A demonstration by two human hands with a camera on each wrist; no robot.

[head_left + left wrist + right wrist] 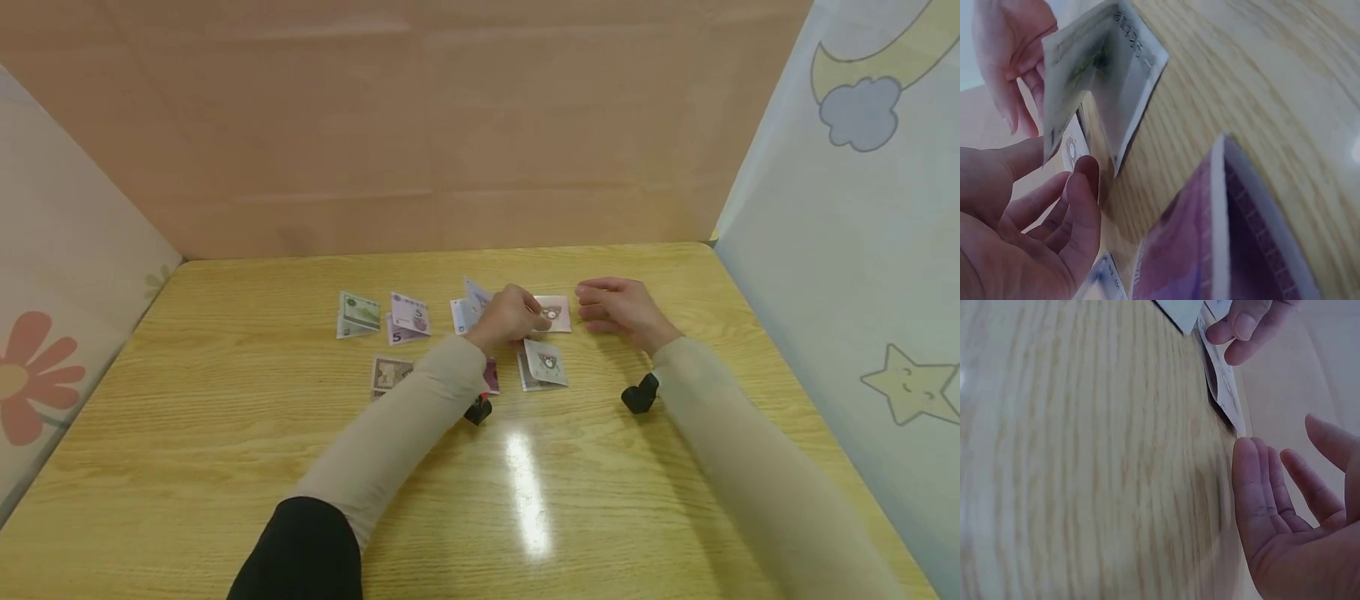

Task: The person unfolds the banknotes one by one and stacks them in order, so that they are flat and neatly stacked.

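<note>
My left hand [510, 317] reaches over a pinkish folded banknote [557, 308] in the back row, its fingertips at the note's left part. In the left wrist view its fingers [1082, 212] are loosely bent, with no note gripped between them. To the right of that note, my right hand [617, 310] hovers with fingers extended and holds nothing. In the right wrist view, its fingertips lie close to the note's near end [1229, 400]. A greyish folded banknote [546, 367] stands tented in front of the pinkish one.
Further left stand a green folded note [360, 313], a purple 5 note [410, 315] and a bluish note [463, 317]. In the front row, my left sleeve partly covers a brown note [390, 372] and a magenta note [491, 377]. A papered wall [427, 125] rises behind the table.
</note>
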